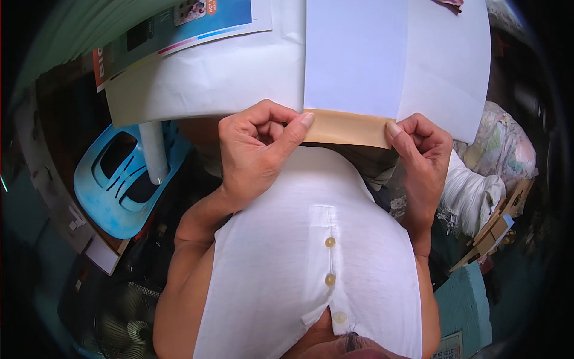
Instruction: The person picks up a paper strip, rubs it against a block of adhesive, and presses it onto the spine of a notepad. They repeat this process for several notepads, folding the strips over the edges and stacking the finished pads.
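Note:
A tan strip (350, 128), paper or tape, runs along the near edge of a pale bluish-white sheet (356, 60) and hangs just past the table's front edge. My left hand (258, 146) pinches the strip's left end between thumb and curled forefinger. At its right end, my right hand (423, 152) does the same, the thumb lying on top. Between the two hands the strip looks fairly taut. The undersides of the fingers are hidden, as is whatever lies beneath the strip.
A white-covered table (209, 78) spans the top. Printed sheets (203, 27) lie at its back left. To the left stands a blue plastic chair (119, 179), with a fan (128, 326) lower down. Stuffed plastic bags (499, 143) and wooden pieces (493, 230) are on the right.

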Motion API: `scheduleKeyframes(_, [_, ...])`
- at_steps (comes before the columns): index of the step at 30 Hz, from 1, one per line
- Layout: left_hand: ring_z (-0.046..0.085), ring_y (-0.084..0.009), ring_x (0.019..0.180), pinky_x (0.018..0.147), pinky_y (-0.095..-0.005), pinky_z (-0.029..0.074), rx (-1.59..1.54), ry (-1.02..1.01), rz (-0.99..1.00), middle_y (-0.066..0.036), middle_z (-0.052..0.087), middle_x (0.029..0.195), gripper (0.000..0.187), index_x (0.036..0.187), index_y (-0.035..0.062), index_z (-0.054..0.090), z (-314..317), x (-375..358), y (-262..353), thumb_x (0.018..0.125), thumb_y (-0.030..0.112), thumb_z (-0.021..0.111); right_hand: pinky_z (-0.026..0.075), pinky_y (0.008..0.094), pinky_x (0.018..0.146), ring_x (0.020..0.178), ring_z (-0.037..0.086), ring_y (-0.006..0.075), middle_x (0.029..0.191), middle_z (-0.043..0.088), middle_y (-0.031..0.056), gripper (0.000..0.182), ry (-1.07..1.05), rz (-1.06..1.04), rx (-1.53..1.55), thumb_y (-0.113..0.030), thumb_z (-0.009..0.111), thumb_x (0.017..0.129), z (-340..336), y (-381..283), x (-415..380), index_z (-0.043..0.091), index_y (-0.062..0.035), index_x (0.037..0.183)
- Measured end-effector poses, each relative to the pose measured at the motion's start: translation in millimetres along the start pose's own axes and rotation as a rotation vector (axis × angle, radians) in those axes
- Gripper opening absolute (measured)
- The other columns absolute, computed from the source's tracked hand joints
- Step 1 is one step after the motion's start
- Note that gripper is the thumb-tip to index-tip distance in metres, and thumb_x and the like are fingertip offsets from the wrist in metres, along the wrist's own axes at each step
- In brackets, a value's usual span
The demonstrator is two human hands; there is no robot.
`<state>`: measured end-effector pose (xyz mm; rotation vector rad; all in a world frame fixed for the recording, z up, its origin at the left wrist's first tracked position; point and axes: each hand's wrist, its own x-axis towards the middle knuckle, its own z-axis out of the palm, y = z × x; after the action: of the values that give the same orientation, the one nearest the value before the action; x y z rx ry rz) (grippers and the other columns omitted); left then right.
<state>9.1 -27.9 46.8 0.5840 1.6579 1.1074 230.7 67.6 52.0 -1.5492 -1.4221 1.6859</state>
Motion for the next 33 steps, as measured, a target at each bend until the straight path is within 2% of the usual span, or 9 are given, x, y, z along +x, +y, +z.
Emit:
scheduleKeyframes(3, [0.037,0.0034,0.051,0.046,-0.0172,0.027,-0.003,-0.001,0.001,0.009,0.051,0.054,0.014,0.085,-0.0017,0.073,0.5,0.3,0.4,0.093,0.01,0.076,0.027,0.0172,0.053,0.058,0.039,-0.0023,0.065,0.054,-0.0071,0.02,-0.004,-0.005,0.006,-0.005,0.072,0.093,0.1,-1.1,0.2,0.065,0.0016,0.075])
scheduleKeyframes(6, [0.044,0.0037,0.051,0.045,-0.0159,0.03,0.016,-0.043,0.024,0.005,0.06,0.06,0.013,0.087,-0.0028,0.071,-2.8,0.6,0.7,0.095,0.007,0.073,0.028,0.0169,0.054,0.059,0.039,-0.0022,0.066,0.055,-0.0067,0.02,0.003,0.004,0.024,-0.004,0.071,0.093,2.8,-4.3,-0.8,0.065,0.0018,0.075])
scheduleKeyframes(9, [0.044,0.0036,0.051,0.045,-0.0159,0.031,0.034,-0.036,0.022,0.005,0.059,0.06,0.013,0.087,-0.0029,0.071,-1.6,0.3,1.3,0.095,0.007,0.073,0.028,0.0169,0.054,0.059,0.039,-0.0022,0.066,0.055,-0.0066,0.02,-0.003,0.009,0.024,-0.004,0.071,0.093,2.3,-7.6,-1.0,0.064,0.002,0.076])
scheduleKeyframes(12, [0.039,0.0036,0.05,0.046,-0.0171,0.028,0.009,0.0,0.016,0.008,0.052,0.054,0.015,0.084,-0.0019,0.072,0.7,0.2,1.1,0.093,0.01,0.076,0.027,0.0173,0.054,0.059,0.039,-0.0022,0.066,0.055,-0.0068,0.02,-0.007,0.013,0.014,-0.004,0.07,0.093,1.9,-8.4,-1.4,0.064,0.002,0.075])
scheduleKeyframes(24, [0.039,0.0035,0.051,0.047,-0.0173,0.028,0.0,0.01,-0.047,0.008,0.053,0.055,0.016,0.082,-0.0014,0.071,1.5,0.0,6.8,0.092,0.009,0.075,0.027,0.0177,0.053,0.057,0.038,-0.0023,0.065,0.054,-0.0074,0.02,-0.001,0.002,0.03,-0.003,0.071,0.093,1.8,-4.4,-0.9,0.064,0.0017,0.074])
scheduleKeyframes(33, [0.041,0.0023,0.047,0.043,-0.0188,0.027,0.003,-0.007,0.021,0.006,0.055,0.055,0.017,0.081,-0.0023,0.069,1.6,1.2,3.7,0.094,0.009,0.072,0.031,0.0163,0.056,0.059,0.041,-0.0023,0.066,0.055,-0.0064,0.021,-0.01,0.008,0.048,-0.004,0.071,0.093,0.8,-6.6,-0.4,0.063,0.0013,0.074])
